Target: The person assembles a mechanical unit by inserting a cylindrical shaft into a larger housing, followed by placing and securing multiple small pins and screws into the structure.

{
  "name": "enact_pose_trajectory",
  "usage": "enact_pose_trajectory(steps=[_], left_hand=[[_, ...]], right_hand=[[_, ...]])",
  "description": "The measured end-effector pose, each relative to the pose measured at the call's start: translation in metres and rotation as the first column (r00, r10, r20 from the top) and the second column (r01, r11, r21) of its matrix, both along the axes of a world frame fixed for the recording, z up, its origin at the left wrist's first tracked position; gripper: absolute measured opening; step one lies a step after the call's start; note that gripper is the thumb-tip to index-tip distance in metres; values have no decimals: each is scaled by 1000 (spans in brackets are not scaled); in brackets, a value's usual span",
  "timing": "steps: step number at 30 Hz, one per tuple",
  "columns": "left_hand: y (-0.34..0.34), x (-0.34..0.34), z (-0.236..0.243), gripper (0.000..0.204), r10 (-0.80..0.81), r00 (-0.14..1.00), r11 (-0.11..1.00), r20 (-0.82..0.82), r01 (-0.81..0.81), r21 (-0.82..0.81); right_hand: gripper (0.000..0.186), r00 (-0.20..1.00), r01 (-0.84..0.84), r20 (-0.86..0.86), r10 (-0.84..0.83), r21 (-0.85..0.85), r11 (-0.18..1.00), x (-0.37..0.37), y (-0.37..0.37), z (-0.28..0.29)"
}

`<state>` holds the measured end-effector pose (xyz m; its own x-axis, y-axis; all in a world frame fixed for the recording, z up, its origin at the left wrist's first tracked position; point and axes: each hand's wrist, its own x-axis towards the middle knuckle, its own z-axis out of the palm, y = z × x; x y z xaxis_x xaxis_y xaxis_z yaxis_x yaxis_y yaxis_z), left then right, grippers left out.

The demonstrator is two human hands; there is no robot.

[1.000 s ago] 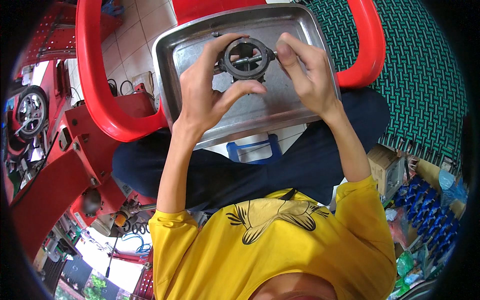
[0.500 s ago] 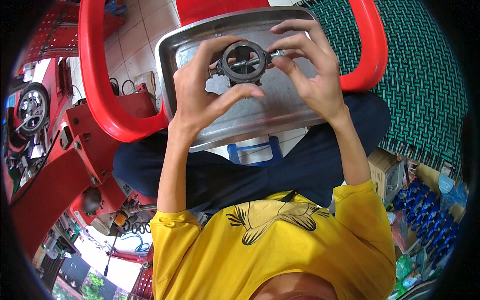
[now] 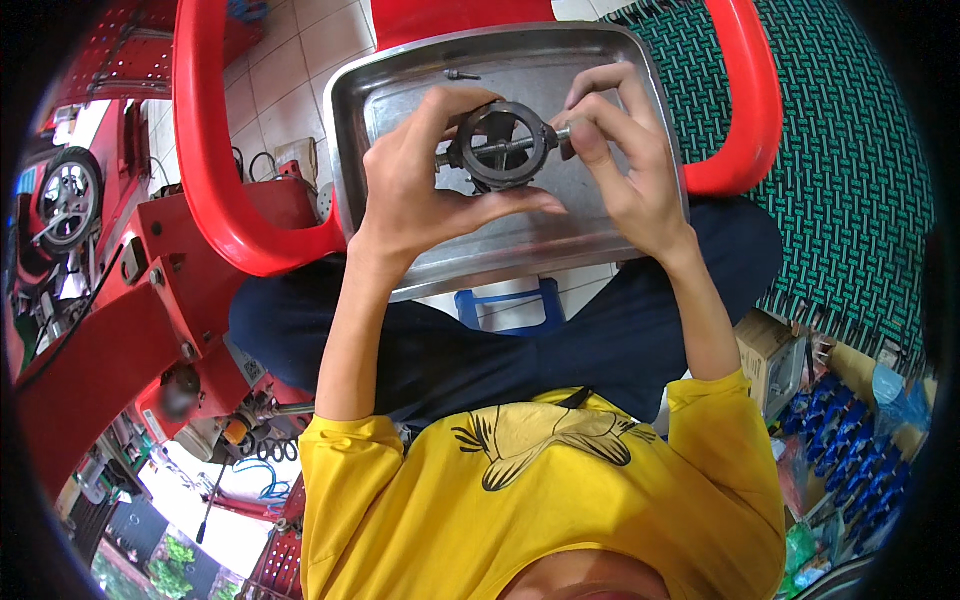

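My left hand (image 3: 410, 180) grips a dark metal ring fitting (image 3: 468, 150) from the left, thumb beneath it. A threaded bolt (image 3: 500, 148) crosses the ring's opening sideways and sticks out on both sides. My right hand (image 3: 635, 175) pinches the bolt's right end between thumb and fingers. Both hands hold the fitting above a rectangular steel tray (image 3: 570, 235). A small dark screw (image 3: 459, 75) lies in the tray beyond the ring.
Red plastic chair arms (image 3: 745, 130) flank the tray. A green woven mat (image 3: 840, 240) is at right, above blue parts (image 3: 840, 450). Red metal equipment (image 3: 160, 310) and a wheel (image 3: 70, 195) are at left. A blue stool (image 3: 508, 300) shows below the tray.
The fitting and both hands have moved slightly down and rightward. My right fingers spread and then curled back around the bolt's end. The small screw now shows more fully.
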<state>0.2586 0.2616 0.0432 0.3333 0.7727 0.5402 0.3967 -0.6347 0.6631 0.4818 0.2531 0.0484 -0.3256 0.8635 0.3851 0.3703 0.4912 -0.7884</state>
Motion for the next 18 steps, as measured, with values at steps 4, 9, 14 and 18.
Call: enact_pose_trajectory(steps=[4,9,14,18], left_hand=[[3,0,-6,77,1,999,998,39,-4,63],[2,1,-5,75,11,998,999,65,-14,44],[1,5,-3,77,13,999,998,40,-15,54],[0,1,-3,81,9,1000,1000,9,-9,11]], right_hand=[[17,995,12,94,-23,113,994,3,2,5],[20,999,4,54,-7,54,999,6,5,11],[24,997,-8,77,3,53,999,9,6,4],[24,996,19,-93,-18,4,1000,7,5,9]])
